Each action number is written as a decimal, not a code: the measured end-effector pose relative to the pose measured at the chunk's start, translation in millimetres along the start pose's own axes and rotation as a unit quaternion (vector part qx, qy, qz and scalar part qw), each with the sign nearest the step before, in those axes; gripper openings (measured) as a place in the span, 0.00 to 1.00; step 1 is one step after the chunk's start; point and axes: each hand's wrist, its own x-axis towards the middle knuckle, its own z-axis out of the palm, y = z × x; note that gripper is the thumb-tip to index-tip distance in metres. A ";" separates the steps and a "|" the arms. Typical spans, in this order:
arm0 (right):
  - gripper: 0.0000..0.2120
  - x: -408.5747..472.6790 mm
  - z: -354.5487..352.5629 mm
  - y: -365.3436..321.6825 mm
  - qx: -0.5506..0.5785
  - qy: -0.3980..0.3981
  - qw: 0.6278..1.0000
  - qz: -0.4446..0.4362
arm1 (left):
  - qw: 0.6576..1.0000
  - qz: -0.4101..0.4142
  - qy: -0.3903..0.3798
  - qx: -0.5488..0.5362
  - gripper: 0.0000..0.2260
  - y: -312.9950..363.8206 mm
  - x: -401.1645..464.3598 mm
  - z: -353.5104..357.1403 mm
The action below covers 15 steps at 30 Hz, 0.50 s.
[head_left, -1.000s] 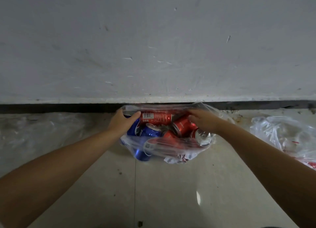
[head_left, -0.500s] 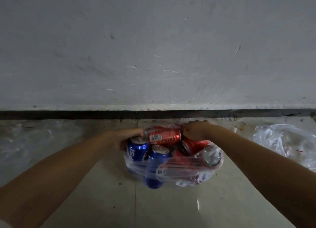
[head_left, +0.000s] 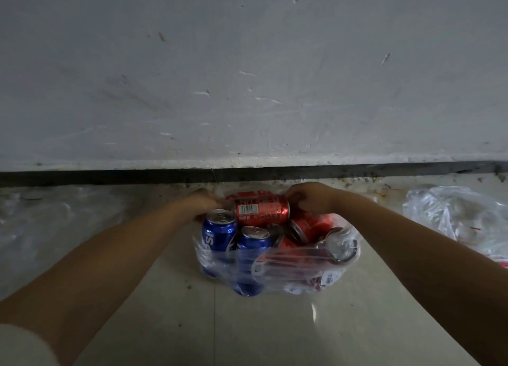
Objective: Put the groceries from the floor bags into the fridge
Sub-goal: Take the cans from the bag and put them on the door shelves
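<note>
At the far left, crumpled clear plastic sheeting (head_left: 35,222) is seen lying on the tiled floor (head_left: 275,332) against the grey wall (head_left: 247,77). The left hand (head_left: 202,202) is curled on the far left edge of a clear plastic bag (head_left: 277,269), its fingers pinching the film. The bag sits on the floor near the wall's dark base strip. Inside it, two blue Pepsi cans are counted standing upright: the left Pepsi can (head_left: 219,232), on which the letters "SI" can be read, and the right Pepsi can (head_left: 251,253) just beside it. Behind them a red can (head_left: 262,211) lies on its side, a white barcode label facing up; its brand cannot be read. Further red cans (head_left: 308,229) are piled to the right, at least three more, the exact count being unclear through the film. The right hand (head_left: 308,198) is clamped on the bag's far right edge. At the far right, a second clear bag (head_left: 456,217) with red print lies on the floor, well apart.
</note>
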 end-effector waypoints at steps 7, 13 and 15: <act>0.22 -56.9 8.7 51.7 -0.029 0.084 0.996 -0.003 | 0.938 0.247 0.109 0.217 0.06 -51.4 3.4 -3.3; 0.24 -69.3 18.7 52.9 0.049 0.061 0.995 0.054 | 0.925 0.304 0.142 0.179 0.10 -25.1 -21.2 -20.4; 0.23 -64.0 19.0 50.4 0.069 0.082 0.991 0.077 | 0.876 0.383 0.218 0.196 0.13 -8.5 -52.1 -16.6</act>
